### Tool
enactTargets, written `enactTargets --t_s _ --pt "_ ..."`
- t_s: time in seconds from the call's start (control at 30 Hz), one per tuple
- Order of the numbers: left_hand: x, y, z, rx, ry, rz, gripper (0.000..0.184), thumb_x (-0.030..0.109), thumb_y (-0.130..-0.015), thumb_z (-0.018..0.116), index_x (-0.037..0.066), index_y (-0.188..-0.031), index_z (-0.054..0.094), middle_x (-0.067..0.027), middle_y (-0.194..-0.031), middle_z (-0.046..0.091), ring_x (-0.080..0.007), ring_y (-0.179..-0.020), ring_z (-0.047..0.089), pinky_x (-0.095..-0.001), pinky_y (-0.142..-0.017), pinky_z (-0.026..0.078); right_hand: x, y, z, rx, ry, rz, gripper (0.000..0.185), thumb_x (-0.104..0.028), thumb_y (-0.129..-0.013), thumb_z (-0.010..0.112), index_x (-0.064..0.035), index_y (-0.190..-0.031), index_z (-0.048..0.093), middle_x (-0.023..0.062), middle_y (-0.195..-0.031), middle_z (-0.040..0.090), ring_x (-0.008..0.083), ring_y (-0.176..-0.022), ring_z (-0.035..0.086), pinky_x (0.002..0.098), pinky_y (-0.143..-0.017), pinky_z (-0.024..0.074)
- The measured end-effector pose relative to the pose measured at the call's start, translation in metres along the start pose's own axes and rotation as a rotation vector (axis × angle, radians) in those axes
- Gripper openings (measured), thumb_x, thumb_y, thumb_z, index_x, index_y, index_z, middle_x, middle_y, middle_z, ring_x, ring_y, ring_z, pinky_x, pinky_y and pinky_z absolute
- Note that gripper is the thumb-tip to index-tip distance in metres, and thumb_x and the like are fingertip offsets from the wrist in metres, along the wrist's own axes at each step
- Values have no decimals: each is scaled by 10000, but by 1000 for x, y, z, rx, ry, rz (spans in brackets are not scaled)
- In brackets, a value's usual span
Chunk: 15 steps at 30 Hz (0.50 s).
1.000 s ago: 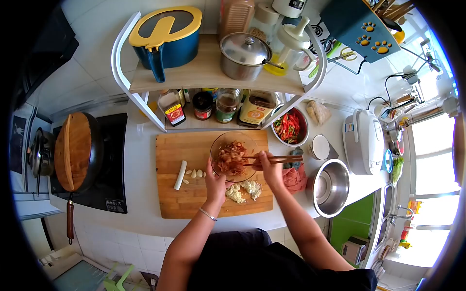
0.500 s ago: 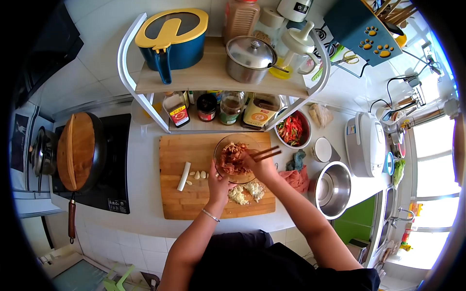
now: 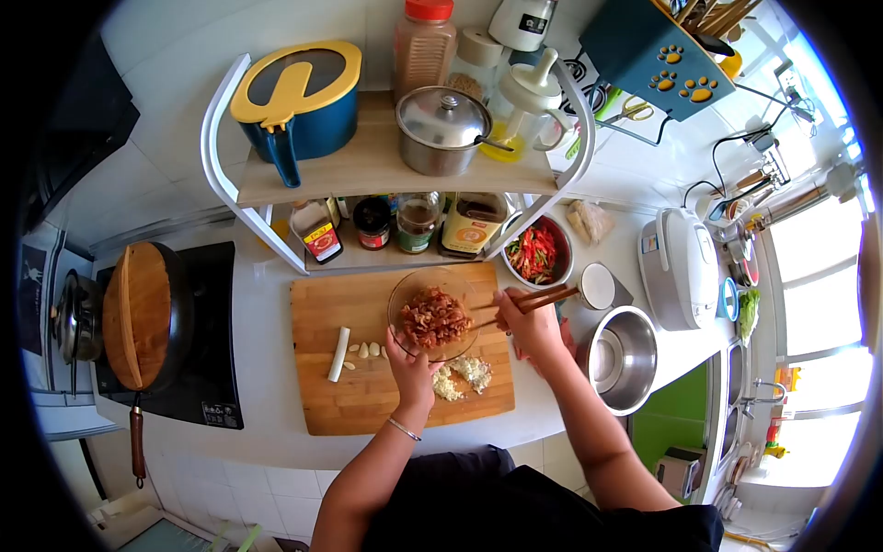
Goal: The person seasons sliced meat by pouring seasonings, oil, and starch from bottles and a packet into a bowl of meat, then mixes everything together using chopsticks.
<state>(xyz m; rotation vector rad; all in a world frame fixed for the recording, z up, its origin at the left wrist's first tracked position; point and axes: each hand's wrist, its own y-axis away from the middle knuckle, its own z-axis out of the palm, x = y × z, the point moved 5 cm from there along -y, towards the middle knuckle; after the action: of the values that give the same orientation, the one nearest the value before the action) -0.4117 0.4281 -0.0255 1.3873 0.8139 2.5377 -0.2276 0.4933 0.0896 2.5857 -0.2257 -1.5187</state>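
Note:
My left hand [image 3: 411,365] is closed on the near-left rim of a clear glass bowl [image 3: 401,299] that sits over the wooden cutting board [image 3: 317,400]. Reddish-brown cut meat [image 3: 436,317] lies in the bowl. To the right, my right hand [image 3: 531,324] grips a pair of brown chopsticks [image 3: 550,295], whose tips reach over the bowl's right side toward the meat. Minced garlic [image 3: 472,372] is heaped on the board just below the bowl. Left of the bowl are several garlic cloves [image 3: 370,350] and a white length of scallion [image 3: 339,354].
A steel bowl [image 3: 644,359] stands right of the board, and a bowl of cut red and green peppers [image 3: 536,252] behind it. A shelf [image 3: 368,170] overhangs sauce bottles at the back. At left, a lidded wok [image 3: 152,313] sits on the black stove [image 3: 216,368]. A rice cooker [image 3: 679,269] is at right.
My right hand has drawn back to the right, pulling the chopsticks out toward the bowl's edge. The meat now lies gathered in the bowl. The camera view has shifted slightly.

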Motion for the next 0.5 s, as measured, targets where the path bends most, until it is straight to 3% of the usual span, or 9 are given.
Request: enactTargets --t_s 0.07,0.1,0.2,0.37,0.4,0.5 --pt "-4 5 2 14 -1 26 738 -91 -859 394 194 -1482 119 -79 -1479 255 -265 -1273 421 -475 -834 565 27 10 12 45 -63 94 279 -225 -977 532 19 -873 618 52 -672 609 107 -550 594 247 -520 503" --pt "-1 7 6 22 5 16 743 -97 -855 387 199 -1481 117 -75 -1479 255 -257 -1274 421 -466 -838 563 59 8 33 42 -21 30 298 -241 -982 526 30 -881 599 60 -674 608 121 -574 613 253 -548 525" --pt "-1 5 6 21 -12 5 752 -107 -848 377 209 -1480 118 -68 -1479 254 -249 -1272 424 -453 -844 561 60 14 49 261 -570 51 325 -254 -995 503 42 -900 601 78 -711 614 138 -597 618 266 -570 518" --pt "-1 3 3 13 13 9 756 -128 -838 377 207 -1476 152 -60 -1470 266 -250 -1243 454 -441 -815 576 49 -2 63 148 -373 14 313 -254 -985 524 34 -901 612 85 -716 612 160 -623 616 296 -570 498" --pt "0 2 3 14 13 13 756 -128 -838 377 207 -1476 152 -60 -1470 266 -250 -1243 454 -441 -815 576 41 -3 60 77 -57 -145 273 -228 -968 544 18 -881 625 111 -723 608 197 -616 613 332 -566 475" --pt "-3 2 0 39 19 -6 754 -137 -835 371 205 -1475 168 -64 -1459 280 -255 -1228 470 -441 -815 582 24 -16 39 73 148 -201 247 -217 -941 567 6 -856 631 137 -752 605 252 -600 599 362 -562 462"
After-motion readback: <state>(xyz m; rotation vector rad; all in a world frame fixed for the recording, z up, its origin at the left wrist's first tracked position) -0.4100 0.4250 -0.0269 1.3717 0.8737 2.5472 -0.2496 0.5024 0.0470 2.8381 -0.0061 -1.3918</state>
